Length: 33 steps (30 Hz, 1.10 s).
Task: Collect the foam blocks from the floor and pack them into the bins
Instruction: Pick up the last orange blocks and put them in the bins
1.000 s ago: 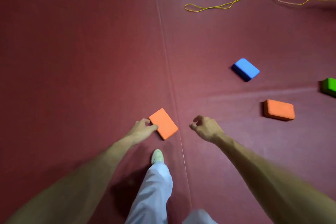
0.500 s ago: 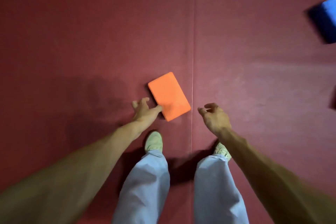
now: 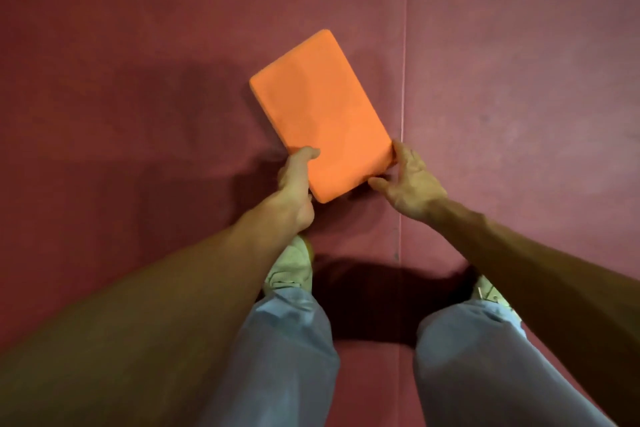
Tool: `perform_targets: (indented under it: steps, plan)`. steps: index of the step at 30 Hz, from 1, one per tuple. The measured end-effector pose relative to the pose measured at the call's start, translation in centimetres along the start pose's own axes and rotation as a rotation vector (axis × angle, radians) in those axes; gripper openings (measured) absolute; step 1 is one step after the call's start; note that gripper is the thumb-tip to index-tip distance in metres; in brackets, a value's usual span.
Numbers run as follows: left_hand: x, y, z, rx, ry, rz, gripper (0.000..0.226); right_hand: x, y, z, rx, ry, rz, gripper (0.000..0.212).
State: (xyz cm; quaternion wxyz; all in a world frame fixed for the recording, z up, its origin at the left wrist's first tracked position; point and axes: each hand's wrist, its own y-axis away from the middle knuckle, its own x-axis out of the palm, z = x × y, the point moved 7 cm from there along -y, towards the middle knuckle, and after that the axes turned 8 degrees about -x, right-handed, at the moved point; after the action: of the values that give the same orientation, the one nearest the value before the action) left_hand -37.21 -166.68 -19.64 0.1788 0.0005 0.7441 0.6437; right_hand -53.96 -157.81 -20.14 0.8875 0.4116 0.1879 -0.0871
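Rising off dark red floor: flat orange rectangular foam block | left grip is pinching its edge | right grip is now clasping its corner too | packing is coming next

I am looking straight down at a dark red floor, matte like a mat, filling the whole view. A thin pale seam is running from the top edge down toward me, a little right of centre. Light is falling more strongly on the right, washing it to dusty pink, while the left is lying dimmer. A deep shadow is pooling low in the middle. Faint scuff marks are showing on the right.
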Motion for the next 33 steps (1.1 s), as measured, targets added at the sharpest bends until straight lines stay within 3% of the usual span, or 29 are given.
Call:
perform_targets:
  steps: [2, 6, 15, 19, 23, 28, 33]
  plan:
    - [0.5, 0.7, -0.1, 0.006, 0.005, -0.016, 0.044, 0.0, 0.0, -0.1, 0.041, -0.127, -0.051, 0.068]
    - [1.5, 4.3, -0.5, 0.072, -0.150, -0.077, 0.077, -3.5, 1.9, 0.4, 0.116, -0.219, -0.241, 0.057]
    - [12.8, 19.9, -4.5, 0.310, -0.491, 0.070, 0.072, -19.6, 10.7, -1.1, 0.280, -0.392, -0.381, 0.047]
    - [18.5, 26.8, -4.7, 0.316, -0.599, 0.129, 0.087, -27.6, 13.8, -2.6, 0.276, -0.478, -0.372, 0.047]
    - [24.3, 33.1, -3.4, 0.306, -0.705, 0.236, 0.073, -35.8, 17.7, -4.9, 0.238, -0.503, -0.370, 0.042]
    - [31.3, 39.7, -3.2, 0.375, -0.676, 0.290, 0.071, -42.7, 21.1, -6.3, 0.209, -0.490, -0.413, 0.042]
    - [38.6, 42.8, -5.0, 0.465, -0.723, 0.298, 0.073, -49.5, 21.5, -8.1, 0.169, -0.326, -0.478, 0.036]
